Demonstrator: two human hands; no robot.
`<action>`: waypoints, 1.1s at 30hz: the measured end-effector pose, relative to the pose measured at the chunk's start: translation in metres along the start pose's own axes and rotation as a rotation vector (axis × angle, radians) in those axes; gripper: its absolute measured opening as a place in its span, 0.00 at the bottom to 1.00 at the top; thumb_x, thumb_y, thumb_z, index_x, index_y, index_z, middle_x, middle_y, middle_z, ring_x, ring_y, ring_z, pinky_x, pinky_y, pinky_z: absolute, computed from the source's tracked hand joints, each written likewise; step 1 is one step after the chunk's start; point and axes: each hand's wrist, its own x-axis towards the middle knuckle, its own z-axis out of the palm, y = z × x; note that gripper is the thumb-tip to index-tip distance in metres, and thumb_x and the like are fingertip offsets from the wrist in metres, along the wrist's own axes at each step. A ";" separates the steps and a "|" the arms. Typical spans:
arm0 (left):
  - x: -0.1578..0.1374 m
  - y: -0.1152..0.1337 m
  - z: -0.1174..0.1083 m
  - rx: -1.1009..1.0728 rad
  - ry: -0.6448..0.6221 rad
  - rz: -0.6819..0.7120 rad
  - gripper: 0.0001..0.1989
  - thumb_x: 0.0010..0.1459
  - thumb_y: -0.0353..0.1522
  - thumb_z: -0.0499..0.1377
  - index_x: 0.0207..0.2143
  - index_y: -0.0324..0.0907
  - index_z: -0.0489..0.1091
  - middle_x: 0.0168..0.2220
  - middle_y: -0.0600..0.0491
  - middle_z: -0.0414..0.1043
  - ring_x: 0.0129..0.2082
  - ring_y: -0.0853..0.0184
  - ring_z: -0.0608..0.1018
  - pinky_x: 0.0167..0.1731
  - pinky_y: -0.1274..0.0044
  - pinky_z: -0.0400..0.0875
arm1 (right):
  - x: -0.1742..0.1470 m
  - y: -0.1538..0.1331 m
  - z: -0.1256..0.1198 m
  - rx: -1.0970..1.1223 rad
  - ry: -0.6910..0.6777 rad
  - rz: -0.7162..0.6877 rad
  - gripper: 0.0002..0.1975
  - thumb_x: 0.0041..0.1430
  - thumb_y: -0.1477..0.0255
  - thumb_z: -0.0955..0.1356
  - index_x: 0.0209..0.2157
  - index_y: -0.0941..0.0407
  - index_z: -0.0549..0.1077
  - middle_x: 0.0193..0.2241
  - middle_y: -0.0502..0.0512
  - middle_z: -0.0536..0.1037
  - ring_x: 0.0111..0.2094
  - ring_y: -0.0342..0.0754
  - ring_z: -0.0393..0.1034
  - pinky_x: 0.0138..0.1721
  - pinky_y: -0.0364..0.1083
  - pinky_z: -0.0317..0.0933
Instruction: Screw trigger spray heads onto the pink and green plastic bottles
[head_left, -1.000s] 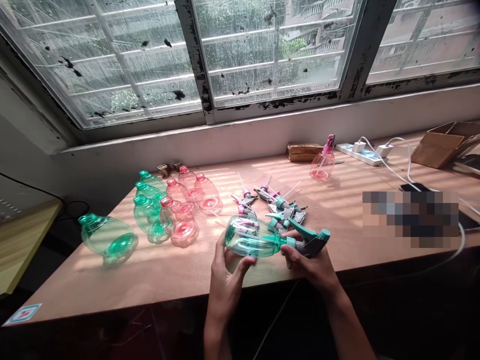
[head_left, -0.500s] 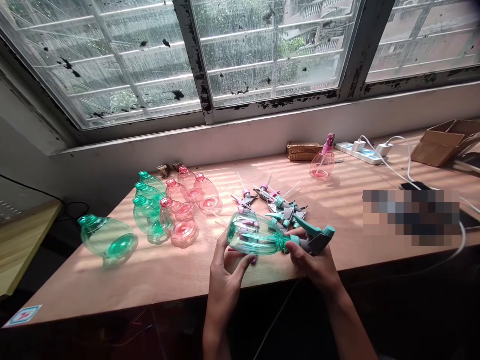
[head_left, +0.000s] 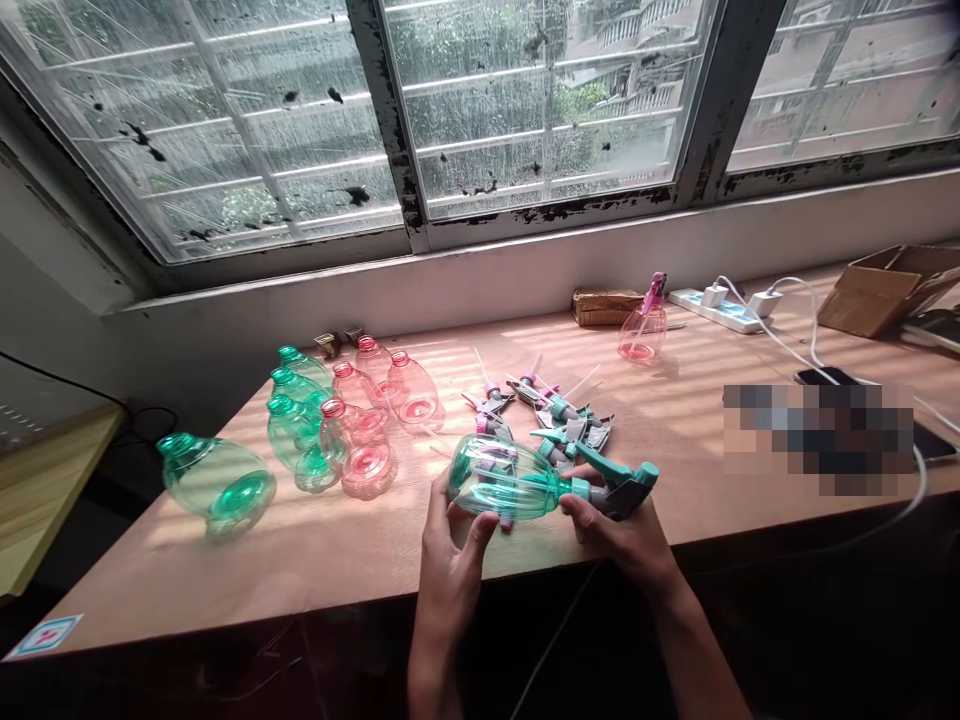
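Lying on its side above the table's near edge, a clear green bottle (head_left: 506, 478) is gripped near its base by my left hand (head_left: 451, 545). My right hand (head_left: 634, 540) has its fingers closed round the collar of a teal and grey trigger spray head (head_left: 616, 484) at the bottle's neck. The spray head's nozzle points right, and its tube shows faintly inside the bottle. Whether the collar is fully screwed on I cannot tell. Just behind the bottle lies a pile of loose spray heads (head_left: 577, 432), teal, pink and grey, with thin tubes sticking out.
Several green bottles (head_left: 217, 482) and pink bottles (head_left: 411, 388) without tops stand at the left. At the back is a pink spray bottle (head_left: 643, 328) with its head on, beside a brown packet (head_left: 606, 307). A power strip (head_left: 716, 309), cables and a cardboard box (head_left: 870, 290) occupy the right.
The bottle and spray head have shifted slightly left, with the nozzle end a little lower. My right hand has moved slightly left, its fingers still round the collar. The bottles on the table stay put.
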 end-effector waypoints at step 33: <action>0.000 0.000 0.001 0.062 0.013 -0.016 0.41 0.57 0.50 0.68 0.67 0.47 0.60 0.56 0.46 0.76 0.56 0.52 0.78 0.57 0.65 0.72 | 0.000 -0.001 0.003 -0.050 0.054 -0.015 0.17 0.55 0.59 0.79 0.39 0.56 0.79 0.17 0.45 0.73 0.18 0.43 0.66 0.21 0.43 0.62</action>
